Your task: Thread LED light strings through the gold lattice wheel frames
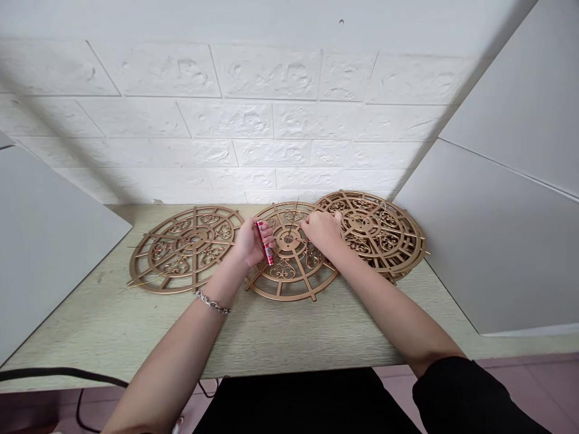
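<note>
My left hand (256, 242) is closed around a small pink and white tube (265, 243) above the left edge of the middle gold openwork disc (283, 295). Thin dark wires (293, 222) rise from around that disc's centre. Over the disc's upper right part is my right hand (322, 229), its fingers pinched together; what they hold, if anything, is too small to make out. Another gold disc (194, 288) lies at the left with a thin yellow wire across it. Several more discs (407, 241) are stacked at the right, with a thin pale wire on top.
The discs lie on a pale green wooden table (289, 337) against a white brick-patterned wall (253, 120). White panels stand at the left (54, 229) and right (511, 241). A black cable (63, 372) crosses the front left edge.
</note>
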`<state>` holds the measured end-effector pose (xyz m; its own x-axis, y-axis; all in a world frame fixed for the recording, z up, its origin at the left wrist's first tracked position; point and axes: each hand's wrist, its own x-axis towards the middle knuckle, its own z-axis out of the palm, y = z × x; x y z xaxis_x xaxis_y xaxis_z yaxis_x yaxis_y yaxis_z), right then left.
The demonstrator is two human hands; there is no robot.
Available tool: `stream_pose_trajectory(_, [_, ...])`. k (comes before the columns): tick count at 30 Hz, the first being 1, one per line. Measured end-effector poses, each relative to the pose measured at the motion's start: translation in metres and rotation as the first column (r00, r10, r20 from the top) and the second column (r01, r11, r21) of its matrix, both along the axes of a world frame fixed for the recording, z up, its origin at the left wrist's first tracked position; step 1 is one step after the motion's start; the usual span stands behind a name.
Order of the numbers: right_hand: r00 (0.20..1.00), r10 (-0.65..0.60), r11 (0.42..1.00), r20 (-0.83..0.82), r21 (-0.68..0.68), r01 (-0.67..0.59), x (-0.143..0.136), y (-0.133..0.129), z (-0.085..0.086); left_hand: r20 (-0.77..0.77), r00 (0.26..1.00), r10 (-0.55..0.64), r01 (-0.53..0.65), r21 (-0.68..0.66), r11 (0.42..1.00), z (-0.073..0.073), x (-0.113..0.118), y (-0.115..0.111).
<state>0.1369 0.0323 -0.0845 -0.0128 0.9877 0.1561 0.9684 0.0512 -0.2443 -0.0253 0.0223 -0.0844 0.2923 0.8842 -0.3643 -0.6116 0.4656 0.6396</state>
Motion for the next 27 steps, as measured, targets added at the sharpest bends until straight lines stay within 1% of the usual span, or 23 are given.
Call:
stream_pose_trajectory(4, [0.999,-0.004,1.0,-0.053,-0.003,0.003,0.001,-0.003,0.005,0.004,1.0,0.005,-0.005,-0.005,1.0,0.001,0.0,0.0])
stream_pose_trajectory(6, [0.987,0.003,1.0,-0.161,0.008,-0.002,0.003,-0.001,0.008,0.005,1.0,0.012,-0.012,-0.006,1.0,0.001,0.0,0.0])
stream_pose_trajectory(7, [0.967,0.017,1.0,-0.253,0.018,-0.013,0.005,0.0,0.011,0.005,1.0,0.015,-0.015,-0.005,1.0,0.001,0.0,0.0])
stream_pose_trajectory(8, [0.931,0.04,0.999,-0.363,0.029,-0.031,0.007,0.001,0.014,0.006,1.0,0.017,-0.017,-0.004,1.0,0.0,-0.001,0.0])
stream_pose_trajectory(10, [0.817,0.103,0.995,-0.568,0.066,-0.08,0.012,0.001,0.024,0.009,1.0,0.014,-0.014,0.004,1.0,0.0,-0.001,0.0])
stream_pose_trajectory(11, [0.764,0.139,0.99,-0.63,0.089,-0.107,0.013,0.001,0.03,0.012,1.0,0.008,-0.008,0.008,1.0,-0.001,-0.001,0.0])
stream_pose_trajectory(12, [0.733,0.178,0.984,-0.657,0.116,-0.135,0.014,-0.001,0.037,0.017,1.0,-0.001,0.0,0.011,1.0,-0.002,-0.001,0.001])
stream_pose_trajectory(14, [0.73,0.266,0.963,-0.629,0.143,-0.227,0.013,-0.007,0.049,0.027,1.0,-0.009,0.009,0.011,1.0,-0.004,-0.002,0.002])
stream_pose_trajectory(16, [0.748,0.371,0.922,-0.55,0.123,-0.367,0.009,-0.017,0.056,0.03,0.999,-0.013,0.012,0.005,1.0,-0.005,-0.002,0.002])
stream_pose_trajectory(18, [0.746,0.469,0.87,-0.473,0.103,-0.481,0.004,-0.028,0.056,0.032,0.999,-0.008,0.008,0.007,1.0,-0.006,-0.002,0.003])
stream_pose_trajectory(19, [0.738,0.495,0.855,-0.459,0.109,-0.507,0.002,-0.032,0.054,0.035,0.999,-0.005,0.005,0.012,1.0,-0.006,-0.002,0.003])
stream_pose_trajectory(20, [0.723,0.502,0.852,-0.475,0.125,-0.509,0.001,-0.036,0.051,0.038,0.999,-0.001,0.001,0.016,1.0,-0.006,-0.001,0.003])
stream_pose_trajectory(21, [0.701,0.485,0.861,-0.523,0.148,-0.486,0.0,-0.04,0.047,0.042,0.999,0.003,-0.004,0.019,1.0,-0.005,-0.001,0.003])
stream_pose_trajectory(22, [0.668,0.449,0.881,-0.594,0.172,-0.44,0.0,-0.042,0.042,0.044,0.999,0.007,-0.008,0.018,1.0,-0.005,-0.001,0.002])
stream_pose_trajectory(24, [0.57,0.345,0.932,-0.746,0.198,-0.305,0.0,-0.044,0.032,0.048,0.999,0.01,-0.01,0.007,1.0,-0.006,0.0,0.001])
stream_pose_trajectory(26, [0.475,0.257,0.964,-0.841,0.186,-0.192,0.002,-0.045,0.023,0.057,0.998,0.009,-0.009,-0.013,1.0,-0.006,0.001,0.0])
stream_pose_trajectory(27, [0.445,0.229,0.971,-0.866,0.172,-0.166,0.004,-0.047,0.02,0.064,0.998,0.01,-0.008,-0.021,1.0,-0.007,0.001,0.0])
